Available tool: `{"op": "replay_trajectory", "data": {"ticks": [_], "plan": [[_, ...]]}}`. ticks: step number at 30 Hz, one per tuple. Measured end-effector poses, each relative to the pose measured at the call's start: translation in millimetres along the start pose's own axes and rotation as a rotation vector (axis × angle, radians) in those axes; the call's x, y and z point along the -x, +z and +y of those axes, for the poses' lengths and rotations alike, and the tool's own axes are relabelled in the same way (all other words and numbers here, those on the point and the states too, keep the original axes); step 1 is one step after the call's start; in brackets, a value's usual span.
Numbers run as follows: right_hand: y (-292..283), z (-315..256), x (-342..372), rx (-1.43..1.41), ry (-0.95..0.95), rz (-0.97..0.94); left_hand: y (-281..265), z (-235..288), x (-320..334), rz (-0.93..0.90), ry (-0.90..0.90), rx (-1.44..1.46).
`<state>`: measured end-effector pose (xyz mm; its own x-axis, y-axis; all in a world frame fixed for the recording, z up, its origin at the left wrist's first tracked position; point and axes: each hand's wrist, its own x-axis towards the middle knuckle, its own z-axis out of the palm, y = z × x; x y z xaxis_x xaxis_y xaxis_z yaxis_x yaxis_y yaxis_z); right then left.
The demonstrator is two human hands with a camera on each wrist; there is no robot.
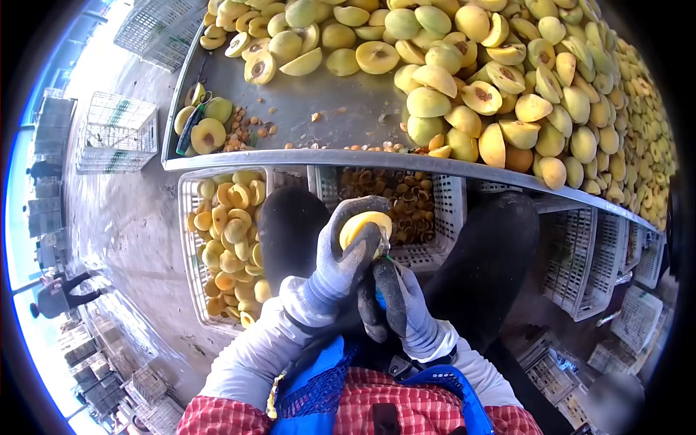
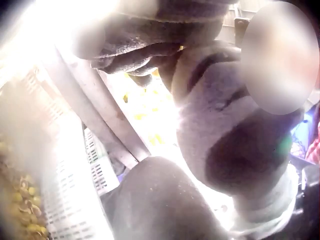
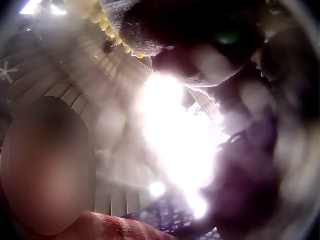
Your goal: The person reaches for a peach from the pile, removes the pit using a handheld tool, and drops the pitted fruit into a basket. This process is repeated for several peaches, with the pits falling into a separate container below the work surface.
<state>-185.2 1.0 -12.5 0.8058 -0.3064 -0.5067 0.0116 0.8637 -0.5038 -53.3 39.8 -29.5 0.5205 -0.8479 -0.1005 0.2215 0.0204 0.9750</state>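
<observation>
In the head view both hands wear grey work gloves with dark-coated fingers and meet above the lap. My left hand (image 1: 335, 254) grips a yellow peach half (image 1: 366, 222), fingers wrapped round its far side and thumb across the near side. Close against it, my right hand (image 1: 397, 301) holds a small tool (image 1: 382, 251); a metal end and a speck of green show at the peach, while the glove hides the rest. Strong glare washes out both wrist views, where dark glove fingers (image 2: 145, 42) show without the peach.
A metal table (image 1: 319, 127) bears a large heap of peach halves (image 1: 500, 80), loose pits and a green-handled tool (image 1: 190, 130). Below it stand a white crate of peach halves (image 1: 230, 239) and a crate (image 1: 451, 217) of brown pieces between the knees. More crates (image 1: 117, 130) stand around.
</observation>
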Motion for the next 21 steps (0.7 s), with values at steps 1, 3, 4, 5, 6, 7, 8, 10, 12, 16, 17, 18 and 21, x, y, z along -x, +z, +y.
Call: {"op": "replay_trajectory", "data": {"ticks": [1, 3, 4, 5, 6, 7, 8, 10, 12, 16, 17, 18, 21], "plan": [[-0.9, 1.2, -1.0, 0.029, 0.005, 0.010, -1.7, 1.1, 0.8, -0.016, -0.034, 0.034], [-1.7, 4.5, -4.3, 0.098, 0.004, 0.044, -5.8, 6.0, 1.8, -0.047, -0.104, 0.100], [-1.9, 6.5, -6.1, 0.138, 0.000, 0.069, -7.7, 8.9, 2.5, -0.039, -0.146, 0.244], [-3.0, 8.8, -8.5, 0.177, -0.003, 0.094, -14.5, 15.6, -0.6, -0.067, -0.268, 0.239], [-9.6, 18.5, -16.7, 0.435, -0.257, 0.116, -18.4, 16.4, -2.8, -0.059, -0.273, 0.226], [-20.6, 35.2, -29.3, 0.688, -0.513, 0.135, -21.5, 15.9, -4.4, -0.051, -0.281, 0.211], [-26.3, 43.7, -36.4, 0.850, -0.648, 0.138, -22.3, 12.6, -4.8, -0.007, -0.276, 0.235], [-34.6, 57.0, -46.6, 1.073, -0.802, 0.174, -19.8, 1.8, -3.1, 0.088, -0.265, 0.280], [-24.4, 47.5, -46.3, 0.907, -0.588, 0.180, -16.4, -6.2, -5.2, 0.179, -0.238, 0.186], [-14.5, 27.5, -35.9, 0.258, -0.051, 0.116, -16.3, -20.5, -8.2, 0.193, -0.167, 0.070], [-16.1, 27.3, -36.1, 0.169, 0.007, 0.085, -16.4, -23.2, -9.5, 0.182, -0.135, 0.024], [-17.6, 26.9, -36.3, 0.080, 0.067, 0.059, -17.4, -24.9, -10.2, 0.149, -0.141, 0.017], [-16.9, 19.4, -34.0, -0.172, 0.249, -0.062, -25.1, -36.4, -11.4, 0.030, -0.144, 0.040]]}}
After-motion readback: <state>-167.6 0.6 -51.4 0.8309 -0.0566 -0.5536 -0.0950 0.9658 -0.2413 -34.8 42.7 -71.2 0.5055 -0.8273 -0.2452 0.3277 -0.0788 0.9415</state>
